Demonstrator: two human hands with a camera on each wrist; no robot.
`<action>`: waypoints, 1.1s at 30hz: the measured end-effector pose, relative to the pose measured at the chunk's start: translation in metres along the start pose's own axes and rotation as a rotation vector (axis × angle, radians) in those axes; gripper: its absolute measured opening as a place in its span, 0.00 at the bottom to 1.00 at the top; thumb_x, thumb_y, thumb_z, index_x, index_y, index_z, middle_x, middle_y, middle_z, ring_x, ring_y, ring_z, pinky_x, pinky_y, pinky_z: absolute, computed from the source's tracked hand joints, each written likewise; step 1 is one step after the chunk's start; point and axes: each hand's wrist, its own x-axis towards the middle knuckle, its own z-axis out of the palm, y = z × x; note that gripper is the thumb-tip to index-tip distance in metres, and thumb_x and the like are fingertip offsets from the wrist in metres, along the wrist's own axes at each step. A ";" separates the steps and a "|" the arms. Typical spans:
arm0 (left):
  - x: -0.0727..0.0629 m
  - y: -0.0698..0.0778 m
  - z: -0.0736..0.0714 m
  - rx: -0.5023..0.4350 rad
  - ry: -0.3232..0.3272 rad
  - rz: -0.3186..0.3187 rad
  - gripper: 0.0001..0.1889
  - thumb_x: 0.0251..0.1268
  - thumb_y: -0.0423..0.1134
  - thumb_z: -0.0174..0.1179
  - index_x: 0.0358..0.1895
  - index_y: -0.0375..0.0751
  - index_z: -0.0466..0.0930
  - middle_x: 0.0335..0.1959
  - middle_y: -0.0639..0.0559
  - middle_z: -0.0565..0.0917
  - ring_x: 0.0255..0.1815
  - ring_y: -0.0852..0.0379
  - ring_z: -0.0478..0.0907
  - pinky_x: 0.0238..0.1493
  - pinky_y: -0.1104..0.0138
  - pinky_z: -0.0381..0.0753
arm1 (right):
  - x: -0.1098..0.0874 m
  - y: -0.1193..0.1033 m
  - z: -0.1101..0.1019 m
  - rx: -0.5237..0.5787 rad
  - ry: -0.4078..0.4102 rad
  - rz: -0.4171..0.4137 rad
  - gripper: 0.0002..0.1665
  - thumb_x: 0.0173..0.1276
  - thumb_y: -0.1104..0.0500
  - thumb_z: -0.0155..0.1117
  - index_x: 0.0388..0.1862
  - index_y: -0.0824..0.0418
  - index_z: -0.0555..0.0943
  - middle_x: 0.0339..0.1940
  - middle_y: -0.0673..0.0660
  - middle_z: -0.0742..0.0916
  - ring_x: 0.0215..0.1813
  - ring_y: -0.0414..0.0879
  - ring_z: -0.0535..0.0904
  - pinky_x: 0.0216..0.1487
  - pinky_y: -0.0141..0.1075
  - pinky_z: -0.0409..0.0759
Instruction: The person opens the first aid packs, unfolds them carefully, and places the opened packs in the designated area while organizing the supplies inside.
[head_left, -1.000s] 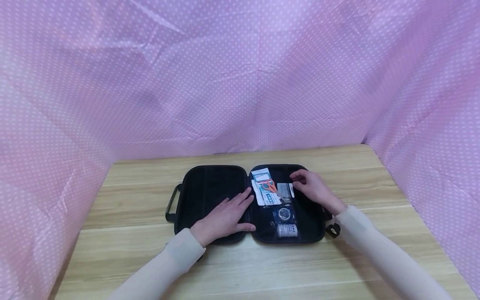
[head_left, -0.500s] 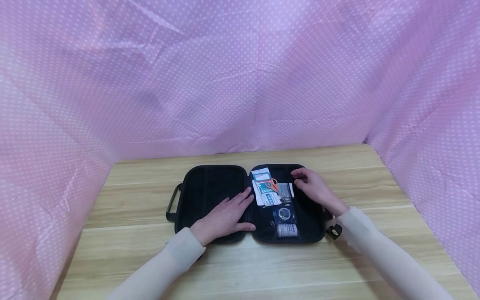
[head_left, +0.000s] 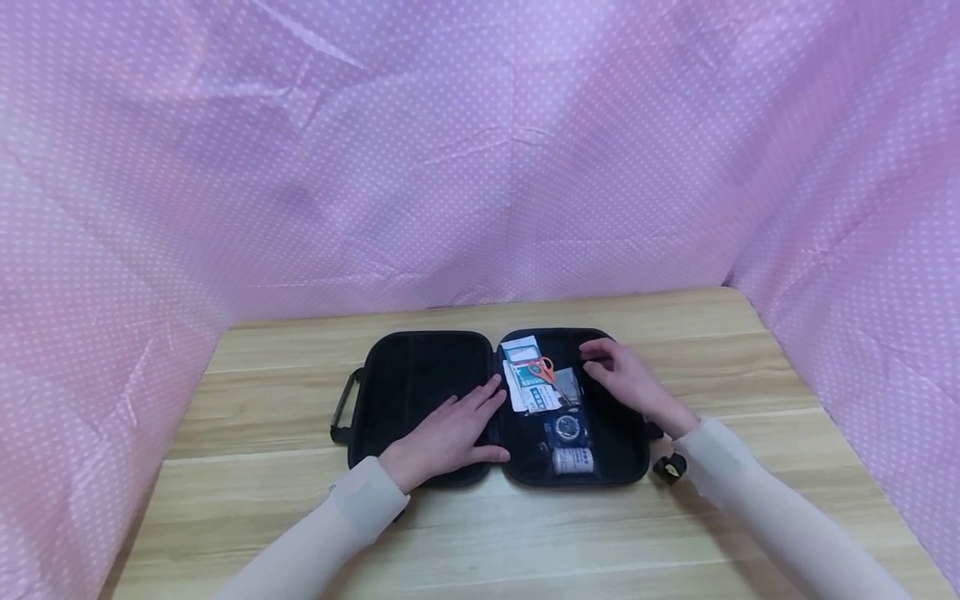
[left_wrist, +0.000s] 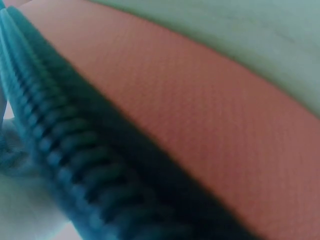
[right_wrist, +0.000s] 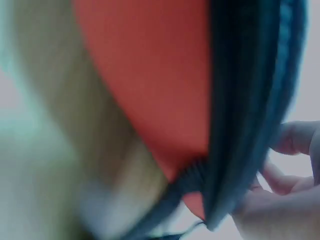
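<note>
A black zip case [head_left: 442,350] lies unfolded on the table. My left hand [head_left: 446,437] rests across its left half, fingers straight and reaching over the hinge. Over the upper right of the other half is my right hand [head_left: 626,379], fingers and thumb bent; whether they pinch anything is unclear. Left of it lie white-and-teal packets [head_left: 540,396], orange-handled scissors [head_left: 542,368] and a silvery packet [head_left: 568,385]. Below them are a blue packet with a round ring [head_left: 567,428] and a white wrapped roll [head_left: 573,461]. Zipper teeth [left_wrist: 90,165] fill part of the left wrist view.
The case's carry handle [head_left: 343,408] sticks out at the left. A small black strap piece [head_left: 670,468] sits by its lower right corner. Pale wood-grain table [head_left: 487,550] surrounds the case. Behind hangs a pink dotted cloth [head_left: 450,167]. Red outer case fabric [right_wrist: 160,75] shows in the right wrist view.
The scissors have shifted slightly and now lie at a different angle. The silvery packet's white right edge no longer shows beside my right thumb. My left hand stays where it was.
</note>
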 end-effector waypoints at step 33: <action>0.000 0.000 0.002 0.016 0.030 0.025 0.48 0.67 0.68 0.61 0.81 0.42 0.60 0.85 0.48 0.52 0.82 0.47 0.58 0.74 0.41 0.65 | 0.043 -0.035 0.025 -0.382 -0.278 -0.206 0.21 0.69 0.58 0.75 0.59 0.62 0.85 0.51 0.58 0.85 0.49 0.51 0.79 0.55 0.48 0.80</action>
